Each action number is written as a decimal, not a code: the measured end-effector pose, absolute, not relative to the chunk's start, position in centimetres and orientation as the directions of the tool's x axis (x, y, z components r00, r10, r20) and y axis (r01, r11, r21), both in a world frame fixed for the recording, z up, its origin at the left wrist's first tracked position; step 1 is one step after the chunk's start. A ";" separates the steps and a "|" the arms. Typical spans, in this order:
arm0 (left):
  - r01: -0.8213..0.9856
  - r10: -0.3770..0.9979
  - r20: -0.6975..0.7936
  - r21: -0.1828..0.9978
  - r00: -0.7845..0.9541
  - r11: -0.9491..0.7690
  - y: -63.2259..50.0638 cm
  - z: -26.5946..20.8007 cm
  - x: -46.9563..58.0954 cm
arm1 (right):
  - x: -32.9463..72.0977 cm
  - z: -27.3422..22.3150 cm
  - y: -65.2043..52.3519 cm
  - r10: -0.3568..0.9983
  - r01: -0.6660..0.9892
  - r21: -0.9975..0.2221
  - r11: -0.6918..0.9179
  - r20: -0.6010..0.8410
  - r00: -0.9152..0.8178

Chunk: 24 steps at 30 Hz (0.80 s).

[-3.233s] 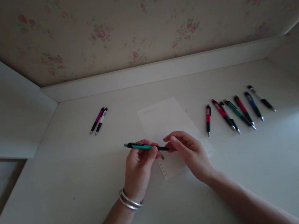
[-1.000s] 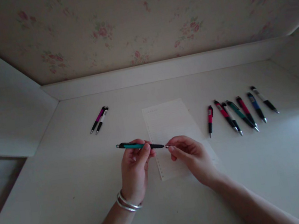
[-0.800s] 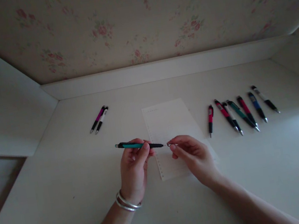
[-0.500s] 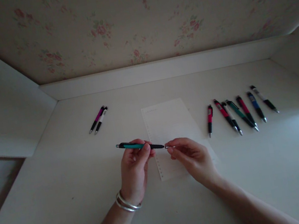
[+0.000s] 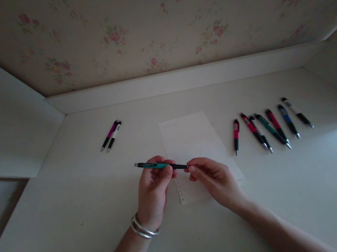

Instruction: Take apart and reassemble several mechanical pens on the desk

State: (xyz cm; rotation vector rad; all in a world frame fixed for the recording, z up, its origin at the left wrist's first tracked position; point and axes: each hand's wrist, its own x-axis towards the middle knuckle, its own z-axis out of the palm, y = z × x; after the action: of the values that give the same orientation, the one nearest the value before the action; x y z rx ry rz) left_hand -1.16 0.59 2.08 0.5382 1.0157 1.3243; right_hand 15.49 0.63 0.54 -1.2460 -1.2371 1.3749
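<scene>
A green-and-black ballpoint pen (image 5: 154,165) lies almost level across my left hand (image 5: 153,190), pinched between thumb and fingers, its clicker end to the left. My right hand (image 5: 218,182) is closed at the pen's black front end, thumb and forefinger around a small pen tip (image 5: 188,166). Mostly covered by those fingers, the tip meets the pen barrel; how firmly it sits cannot be seen. Beneath both hands is a sheet of hole-punched paper (image 5: 189,135) with a faint line of writing at its top.
On the white desk (image 5: 79,191), a purple pen (image 5: 109,135) and a white pen (image 5: 114,136) lie together at the left. Several pens, among them a red pen (image 5: 236,136) and a blue pen (image 5: 288,120), are spread at the right. Behind stands a floral wall (image 5: 146,27).
The gap between the pen's front end and the tip in my right hand has closed. The pen has shifted slightly right and turned a little in my left hand.
</scene>
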 end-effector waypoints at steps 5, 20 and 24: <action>-0.503 0.957 -0.286 0.834 -0.039 0.229 0.5 1.9 -1.2 | 15.6 0.7 0.6 0.987 0.171 -0.984 -0.051 -0.076 -0.141; -0.500 0.961 -0.275 0.833 -0.007 0.235 0.1 1.6 -1.1 | 15.7 1.1 0.7 0.981 0.275 -0.961 -0.026 -0.078 -0.180; -0.523 0.962 -0.271 0.820 0.003 0.233 0.2 1.7 -1.0 | 16.0 1.4 0.6 0.972 0.258 -0.966 0.008 -0.054 -0.230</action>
State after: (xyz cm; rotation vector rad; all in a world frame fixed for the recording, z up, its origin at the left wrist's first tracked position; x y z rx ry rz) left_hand -1.00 0.16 1.67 0.5840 0.9645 1.2744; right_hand 15.95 0.61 1.39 -1.2973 -1.5718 1.2679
